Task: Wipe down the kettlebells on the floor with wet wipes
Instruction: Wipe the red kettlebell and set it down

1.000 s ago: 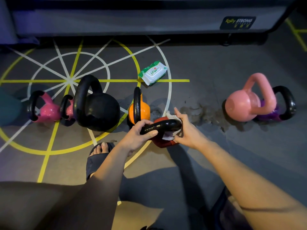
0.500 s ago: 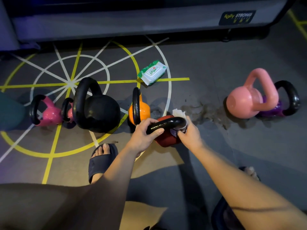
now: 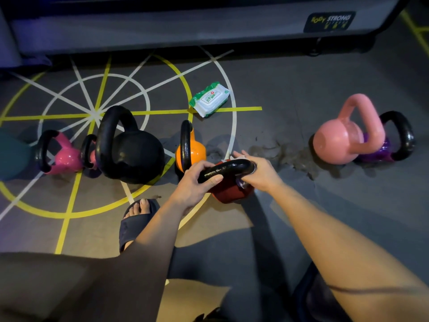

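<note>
While the red kettlebell [image 3: 232, 194] sits on the floor [image 3: 301, 77] just beside the orange kettlebell [image 3: 196, 152], left hand [image 3: 197, 182] grip is clamped on its black handle [image 3: 225, 169] | right hand [image 3: 260, 173] grip curls round the handle's far end, wet wipe [image 3: 235, 157] trapped underneath | wipes pack [image 3: 209, 99] lies beyond

Red kettlebell [image 3: 232, 194], black handle [image 3: 226, 169]; green-white wipes pack [image 3: 209, 99].

Tilted red kettlebell [image 3: 232, 194], black handle [image 3: 226, 169]; white wipe [image 3: 232, 158] at its right end.
</note>
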`<state>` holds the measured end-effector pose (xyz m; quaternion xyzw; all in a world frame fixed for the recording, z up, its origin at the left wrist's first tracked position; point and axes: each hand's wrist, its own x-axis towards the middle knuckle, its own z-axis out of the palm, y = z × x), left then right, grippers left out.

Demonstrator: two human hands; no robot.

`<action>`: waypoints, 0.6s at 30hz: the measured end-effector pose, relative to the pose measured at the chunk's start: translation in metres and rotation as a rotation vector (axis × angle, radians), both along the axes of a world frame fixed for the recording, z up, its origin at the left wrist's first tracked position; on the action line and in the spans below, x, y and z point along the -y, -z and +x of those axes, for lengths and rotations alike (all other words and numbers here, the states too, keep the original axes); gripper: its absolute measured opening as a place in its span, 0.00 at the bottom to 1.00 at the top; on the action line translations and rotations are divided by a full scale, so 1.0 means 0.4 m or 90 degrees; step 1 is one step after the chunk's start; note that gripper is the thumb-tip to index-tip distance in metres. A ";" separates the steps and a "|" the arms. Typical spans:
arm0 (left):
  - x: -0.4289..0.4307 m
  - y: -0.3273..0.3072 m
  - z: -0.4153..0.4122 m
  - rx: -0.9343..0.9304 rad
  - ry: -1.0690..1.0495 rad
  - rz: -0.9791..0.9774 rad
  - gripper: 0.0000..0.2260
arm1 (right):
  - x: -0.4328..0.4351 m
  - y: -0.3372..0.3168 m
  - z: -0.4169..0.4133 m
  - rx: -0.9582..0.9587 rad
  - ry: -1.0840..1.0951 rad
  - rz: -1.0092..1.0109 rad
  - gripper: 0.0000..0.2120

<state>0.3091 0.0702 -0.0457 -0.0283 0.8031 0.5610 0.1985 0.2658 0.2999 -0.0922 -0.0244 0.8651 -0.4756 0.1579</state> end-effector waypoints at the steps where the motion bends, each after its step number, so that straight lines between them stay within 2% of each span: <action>1: 0.006 -0.001 0.002 0.008 0.007 0.004 0.15 | -0.012 -0.003 -0.008 0.003 -0.060 0.006 0.29; 4: 0.022 0.004 0.010 0.013 0.029 0.022 0.11 | -0.027 -0.025 -0.001 0.046 -0.126 -0.025 0.31; 6: 0.031 0.002 0.018 0.022 0.041 0.032 0.10 | -0.015 -0.049 0.014 0.071 -0.113 -0.013 0.30; 8: 0.040 0.002 0.025 0.032 0.050 0.031 0.11 | 0.009 -0.071 0.035 0.030 -0.062 0.032 0.27; 11: 0.051 0.012 0.037 0.017 0.045 0.036 0.13 | 0.070 -0.082 0.081 -0.072 0.074 0.049 0.11; 14: 0.051 0.023 0.048 0.002 0.038 0.024 0.16 | 0.121 -0.084 0.121 -0.116 0.152 0.072 0.08; 16: 0.051 0.030 0.055 0.004 0.033 0.028 0.14 | 0.130 -0.075 0.129 -0.120 0.155 0.095 0.02; 18: 0.053 0.030 0.058 0.003 0.033 0.037 0.12 | 0.123 -0.054 0.124 -0.117 0.097 0.126 0.14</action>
